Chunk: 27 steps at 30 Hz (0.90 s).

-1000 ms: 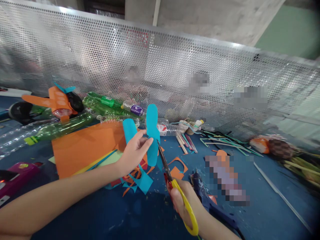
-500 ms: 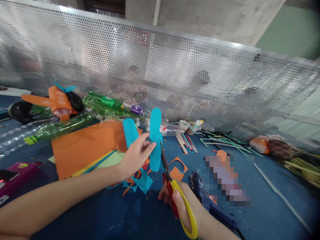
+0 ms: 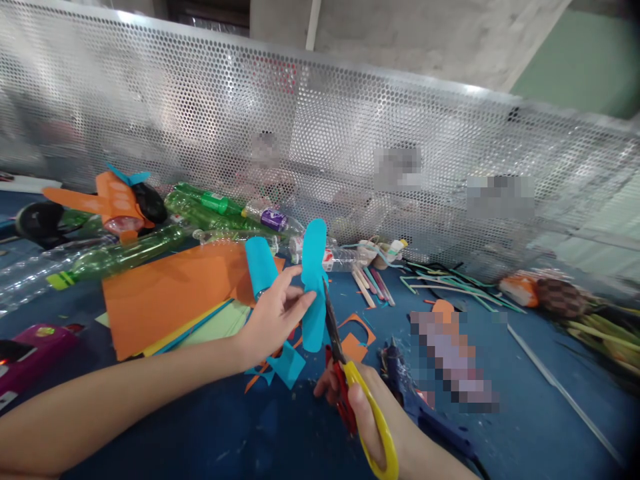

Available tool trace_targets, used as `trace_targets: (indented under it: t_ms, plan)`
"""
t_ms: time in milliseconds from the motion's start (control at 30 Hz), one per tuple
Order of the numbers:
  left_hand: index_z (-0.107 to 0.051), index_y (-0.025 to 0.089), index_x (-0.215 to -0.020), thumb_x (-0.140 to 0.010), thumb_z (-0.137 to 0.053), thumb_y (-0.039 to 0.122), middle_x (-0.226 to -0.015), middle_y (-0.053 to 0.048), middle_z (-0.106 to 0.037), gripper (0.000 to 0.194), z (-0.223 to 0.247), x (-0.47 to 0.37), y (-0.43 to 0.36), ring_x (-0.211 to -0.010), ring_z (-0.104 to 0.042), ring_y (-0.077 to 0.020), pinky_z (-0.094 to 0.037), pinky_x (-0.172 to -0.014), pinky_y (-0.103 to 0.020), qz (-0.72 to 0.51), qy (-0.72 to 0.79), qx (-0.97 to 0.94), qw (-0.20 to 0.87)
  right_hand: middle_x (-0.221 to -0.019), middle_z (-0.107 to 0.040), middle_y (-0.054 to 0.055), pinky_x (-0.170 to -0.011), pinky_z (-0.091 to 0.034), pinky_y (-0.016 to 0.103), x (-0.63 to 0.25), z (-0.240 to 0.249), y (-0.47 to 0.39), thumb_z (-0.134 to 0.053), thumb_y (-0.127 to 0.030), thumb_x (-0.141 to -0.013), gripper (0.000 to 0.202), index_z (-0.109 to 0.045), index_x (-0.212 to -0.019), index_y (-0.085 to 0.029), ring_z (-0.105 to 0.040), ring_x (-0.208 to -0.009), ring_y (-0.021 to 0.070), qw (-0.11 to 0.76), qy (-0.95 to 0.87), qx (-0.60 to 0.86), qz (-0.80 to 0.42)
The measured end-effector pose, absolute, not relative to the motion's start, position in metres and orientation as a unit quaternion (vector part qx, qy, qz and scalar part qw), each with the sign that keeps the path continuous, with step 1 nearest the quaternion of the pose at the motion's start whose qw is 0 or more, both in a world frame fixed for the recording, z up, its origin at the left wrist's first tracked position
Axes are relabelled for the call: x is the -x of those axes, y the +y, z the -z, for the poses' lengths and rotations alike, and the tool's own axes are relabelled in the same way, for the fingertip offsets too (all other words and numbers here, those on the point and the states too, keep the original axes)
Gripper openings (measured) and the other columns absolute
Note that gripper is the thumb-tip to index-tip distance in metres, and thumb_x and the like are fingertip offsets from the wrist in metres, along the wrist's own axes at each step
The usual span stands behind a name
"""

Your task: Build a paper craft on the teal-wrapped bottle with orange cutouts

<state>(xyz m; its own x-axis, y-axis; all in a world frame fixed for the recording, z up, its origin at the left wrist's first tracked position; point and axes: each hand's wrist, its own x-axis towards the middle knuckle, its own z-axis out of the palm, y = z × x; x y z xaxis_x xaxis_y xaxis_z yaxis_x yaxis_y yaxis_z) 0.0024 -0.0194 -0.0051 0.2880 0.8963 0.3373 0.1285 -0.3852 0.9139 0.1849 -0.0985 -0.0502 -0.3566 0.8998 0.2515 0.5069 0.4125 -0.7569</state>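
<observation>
Head view: compared with half a second ago, the blue paper piece (image 3: 315,270) sits slightly lower and further to the right, and the left hand (image 3: 273,313) has shifted along with it. The scissors (image 3: 351,371) have followed only slightly. The orange sheet (image 3: 170,287) lies where it did.

One blue paper piece is up in the air in front of the orange sheet, pinched lightly by its left edge between thumb and fingers of the left hand. The right hand (image 3: 384,400) is wrapped around one pair of scissors, thumb through the yellow loop, with the red loop spread away from it; the blade tips are at the narrow waist on the piece's right edge, though how wide the blades part cannot be told.

Also counted: one curled blue roll (image 3: 260,260) behind the left hand, one dark blue glue gun (image 3: 420,410) beside the right, and one orange winged model (image 3: 114,199).

The piece is flat and matt, long, with rounded ends. Thin, crisp-edged orange scraps (image 3: 355,348) lie on the smooth blue table (image 3: 240,433); a shiny metal panel (image 3: 200,100), punched with round holes, stands behind.
</observation>
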Motion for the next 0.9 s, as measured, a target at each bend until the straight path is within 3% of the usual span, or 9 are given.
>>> trace_targets:
  t_ms: [367,633,900]
  plan:
    - [-0.035,0.02,-0.124,-0.09,-0.044,0.037,-0.058,0.006,-0.04,0.04,0.005,-0.003,-0.021,-0.051,-0.038,-0.0109,-0.03,-0.047,-0.023,-0.467,0.373,-0.698,0.396,-0.071,-0.059,0.007,-0.056,-0.04,0.028,-0.185,0.047,-0.097,-0.017,-0.062,-0.088,0.06,-0.058,-0.079,-0.018,-0.054,-0.061,0.0162,0.332,-0.773,0.449,-0.301]
    - [-0.036,0.02,-0.125,-0.09,-0.044,0.037,-0.058,0.006,-0.04,0.04,0.004,-0.002,-0.023,-0.05,-0.037,-0.0107,-0.03,-0.046,-0.023,-0.465,0.375,-0.702,0.389,-0.078,-0.062,0.008,-0.064,-0.045,0.028,-0.183,0.036,-0.101,-0.017,-0.058,-0.09,0.055,-0.054,-0.081,-0.019,-0.058,-0.071,0.0184,0.333,-0.782,0.448,-0.277]
    - [-0.038,0.02,-0.123,-0.09,-0.044,0.038,-0.057,0.006,-0.042,0.038,0.008,-0.005,-0.028,-0.051,-0.04,-0.0109,-0.032,-0.047,-0.022,-0.462,0.36,-0.7,0.408,-0.081,-0.062,0.01,-0.063,-0.048,0.029,-0.184,0.041,-0.102,-0.014,-0.059,-0.09,0.061,-0.058,-0.095,-0.017,-0.059,-0.07,0.0195,0.339,-0.779,0.448,-0.278]
